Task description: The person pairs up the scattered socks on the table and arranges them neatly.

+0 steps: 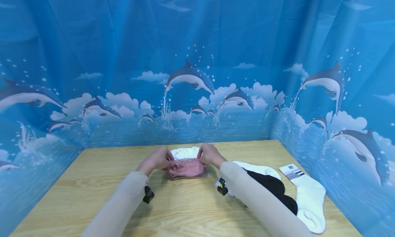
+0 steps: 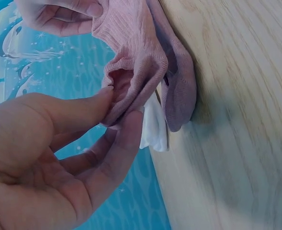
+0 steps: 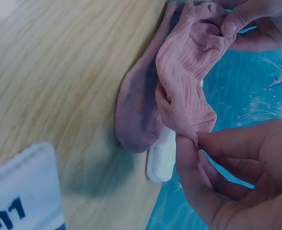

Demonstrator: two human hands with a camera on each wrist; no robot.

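Note:
A pink ribbed sock (image 1: pixel 186 167) is held up between both hands over the table. My left hand (image 1: pixel 158 158) pinches one end; in the left wrist view, thumb and fingers (image 2: pixel 126 139) grip the fabric beside a dark opening fold. On the other end, my right hand (image 1: pixel 211 154) pinches a corner between thumb and finger, as the right wrist view shows of the sock (image 3: pixel 184 81). A second pink sock (image 3: pixel 138 110) lies on the table just beneath. Behind the pink pair lies a white sock (image 1: pixel 185 152), partly hidden by them.
To the right, partly under my right sleeve, lie a black sock (image 1: pixel 268 185) and a white sock (image 1: pixel 262 169). Farther right rests a white sock with dark stripes (image 1: pixel 310 197). The wooden table (image 1: pixel 92 182) meets a blue dolphin-print curtain (image 1: pixel 129 58) at back and sides.

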